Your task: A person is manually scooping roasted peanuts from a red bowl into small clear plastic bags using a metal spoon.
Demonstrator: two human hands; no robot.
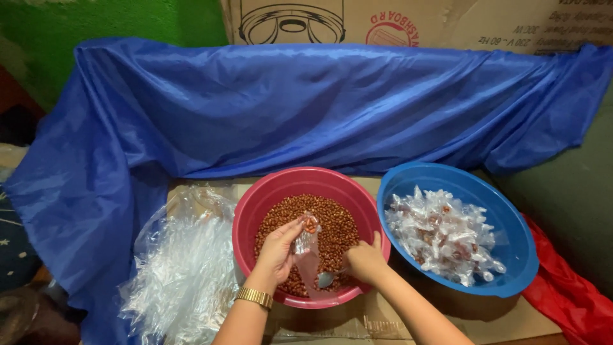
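A red bowl (255, 204) holds a heap of brown peanuts (335, 227). Over the nuts, my left hand (278, 252), with a gold watch at the wrist, pinches a small clear plastic bag (308, 246) with a few nuts showing at its top. My right hand (364, 260) grips a metal spoon (325, 279), whose bowl lies low among the peanuts just below the bag. To the right, a blue bowl (511, 223) is filled with several small tied clear packets (444, 236) of nuts.
A pile of empty clear plastic bags (182, 268) lies left of the red bowl. Blue cloth (306, 108) drapes behind and down the left side. Cardboard (485, 22) stands at the back and lies under the bowls. Red cloth (571, 300) sits at lower right.
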